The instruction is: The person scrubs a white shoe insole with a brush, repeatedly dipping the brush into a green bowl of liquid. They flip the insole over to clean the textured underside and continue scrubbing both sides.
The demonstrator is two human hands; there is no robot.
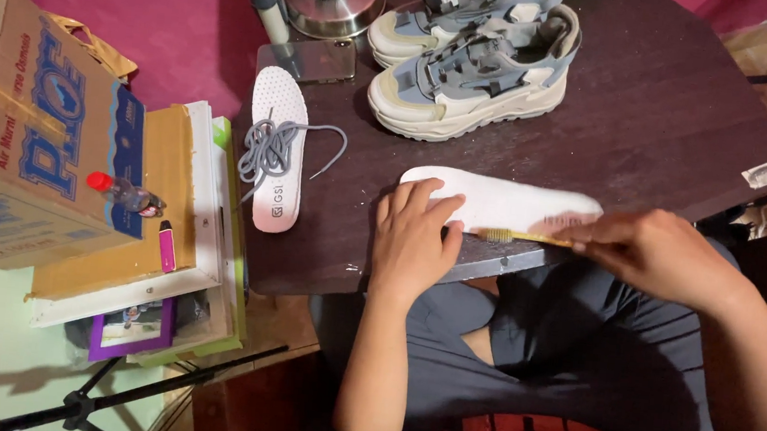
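White foam insole (505,201) lay flat at the dark wooden table's (668,129) near edge, mid-frame.
Left hand (414,232) pressed open-palmed on its heel end; right hand (653,253) gripped a yellow toothbrush (529,238) against its lower rim. Bare tabletop stretched upper right.

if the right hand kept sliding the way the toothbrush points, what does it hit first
Probably the left hand. The right hand holds a yellow toothbrush pointing left along the near edge of the white insole, and its bristles sit just short of the left thumb pressing that insole down.
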